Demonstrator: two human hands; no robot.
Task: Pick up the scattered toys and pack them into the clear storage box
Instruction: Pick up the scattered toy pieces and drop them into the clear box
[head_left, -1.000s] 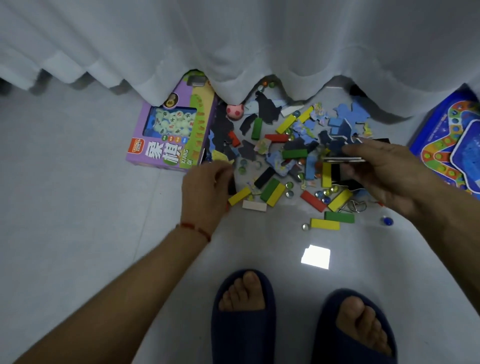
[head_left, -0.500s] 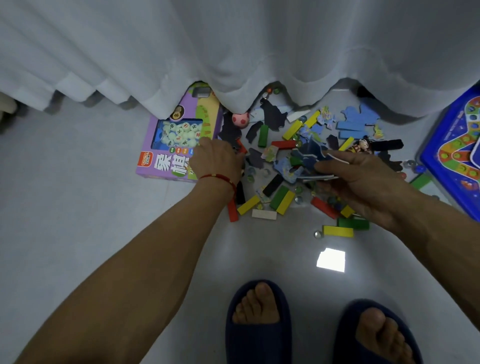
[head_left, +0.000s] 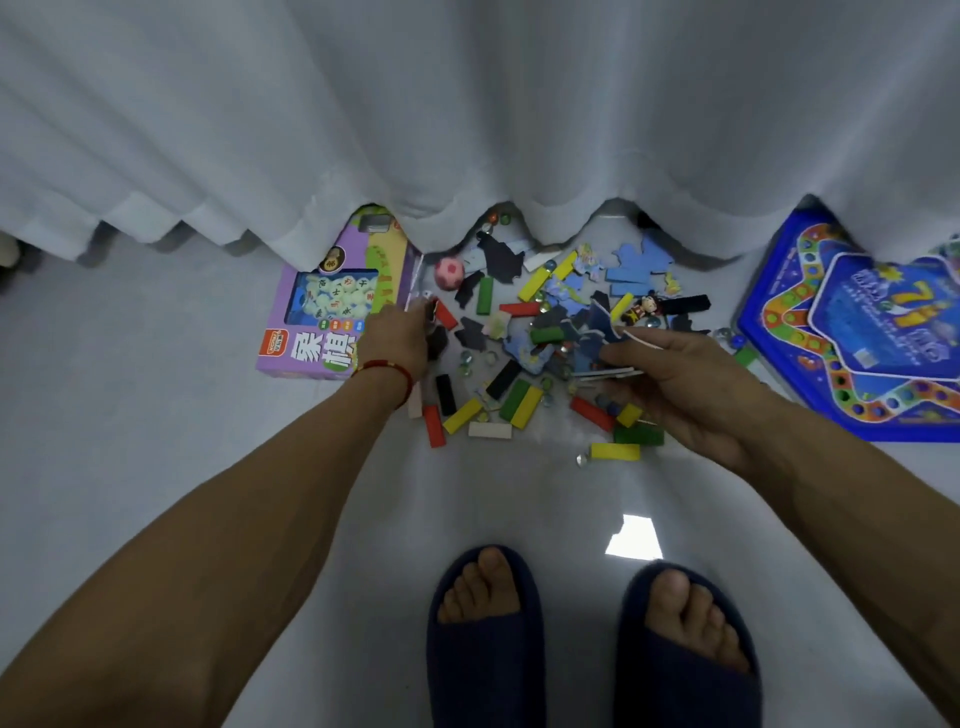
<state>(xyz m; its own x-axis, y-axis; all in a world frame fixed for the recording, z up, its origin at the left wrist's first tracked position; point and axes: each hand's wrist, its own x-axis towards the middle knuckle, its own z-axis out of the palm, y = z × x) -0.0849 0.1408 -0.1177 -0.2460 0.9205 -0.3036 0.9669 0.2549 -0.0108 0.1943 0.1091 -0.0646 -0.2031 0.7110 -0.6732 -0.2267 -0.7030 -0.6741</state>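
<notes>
Scattered toys lie on the pale floor by the curtain: coloured wooden blocks such as a yellow block (head_left: 615, 451), blue and dark puzzle pieces (head_left: 631, 267), glass marbles (head_left: 466, 356), a pink ball (head_left: 449, 273) and a small figure (head_left: 643, 308). My left hand (head_left: 395, 340) reaches into the pile's left edge, its fingertips pinching a dark puzzle piece (head_left: 430, 312). My right hand (head_left: 680, 384) hovers over the pile's right side and grips a stack of flat puzzle pieces (head_left: 605, 332). The clear storage box is not in view.
A purple chess-set box (head_left: 311, 322) lies left of the pile, partly under the white curtain (head_left: 467, 130). A blue board game (head_left: 857, 338) lies at the right. My feet in dark slippers (head_left: 483, 639) stand close in front.
My left hand moved from the near left of the pile up to its far left edge, by the purple box. My right hand kept its stack of pieces and drew slightly nearer.
</notes>
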